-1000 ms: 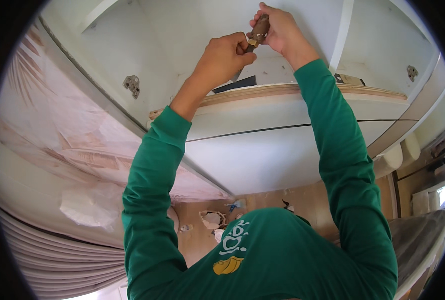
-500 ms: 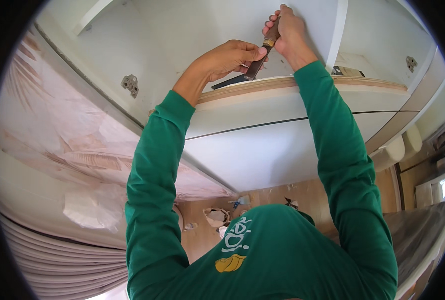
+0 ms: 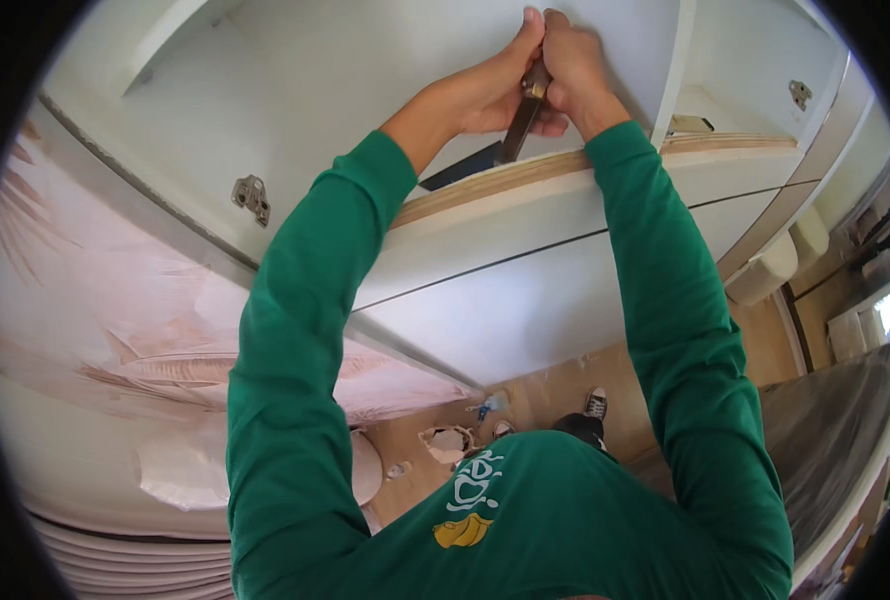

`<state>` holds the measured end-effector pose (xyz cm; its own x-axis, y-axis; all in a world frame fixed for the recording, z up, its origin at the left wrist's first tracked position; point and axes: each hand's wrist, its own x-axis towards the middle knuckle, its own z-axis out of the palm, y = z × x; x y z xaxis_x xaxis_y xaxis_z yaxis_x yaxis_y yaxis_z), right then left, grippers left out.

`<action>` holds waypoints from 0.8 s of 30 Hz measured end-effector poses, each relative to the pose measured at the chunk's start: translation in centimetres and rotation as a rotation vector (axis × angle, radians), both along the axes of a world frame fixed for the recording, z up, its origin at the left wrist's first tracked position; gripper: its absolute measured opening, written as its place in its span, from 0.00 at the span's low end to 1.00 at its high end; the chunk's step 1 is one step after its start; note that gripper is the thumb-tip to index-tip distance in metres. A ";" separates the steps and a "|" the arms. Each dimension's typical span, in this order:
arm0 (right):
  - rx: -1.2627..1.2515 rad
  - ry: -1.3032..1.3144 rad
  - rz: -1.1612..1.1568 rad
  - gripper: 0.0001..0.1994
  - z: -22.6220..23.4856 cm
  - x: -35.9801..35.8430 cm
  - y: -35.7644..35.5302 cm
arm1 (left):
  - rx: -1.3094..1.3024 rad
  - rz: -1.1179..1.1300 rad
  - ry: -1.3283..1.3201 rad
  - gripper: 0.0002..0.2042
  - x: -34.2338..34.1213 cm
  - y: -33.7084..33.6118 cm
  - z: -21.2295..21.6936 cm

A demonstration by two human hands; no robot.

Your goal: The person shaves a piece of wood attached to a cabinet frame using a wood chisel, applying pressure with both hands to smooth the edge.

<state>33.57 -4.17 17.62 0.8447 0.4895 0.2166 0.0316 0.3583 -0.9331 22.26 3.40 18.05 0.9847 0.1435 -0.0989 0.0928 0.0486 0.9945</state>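
A chisel point(image 3: 518, 130) with a brown wooden handle, a brass-coloured collar and a dark flat blade slants downward inside a white cabinet point(image 3: 365, 80). Its blade tip meets the raw wooden front edge point(image 3: 525, 180) of the cabinet's bottom. My right hand point(image 3: 575, 65) is closed round the handle. From the left, my left hand point(image 3: 500, 90) wraps the handle too, thumb up beside the right hand; its fingers show behind the blade. Left of the blade tip, a dark blue-black flat patch point(image 3: 460, 165) lies along the edge; I cannot tell what it is.
Metal hinge plates point(image 3: 252, 198) sit on the cabinet's side walls, and an upright divider point(image 3: 673, 75) stands right of my hands. Below are white fronts point(image 3: 495, 310). On the floor lie a white bag point(image 3: 447, 443) and a small bottle point(image 3: 398, 469). Plastic sheeting point(image 3: 825, 420) drapes something at right.
My left hand has moved from the chisel's blade up to its handle, beside my right hand. The view has shifted slightly, and a shoe now shows on the floor.
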 end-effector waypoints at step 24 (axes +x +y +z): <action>0.147 0.223 0.037 0.20 -1.7 1.2 1.3 | 0.142 0.377 -0.179 0.50 6.3 0.3 -3.8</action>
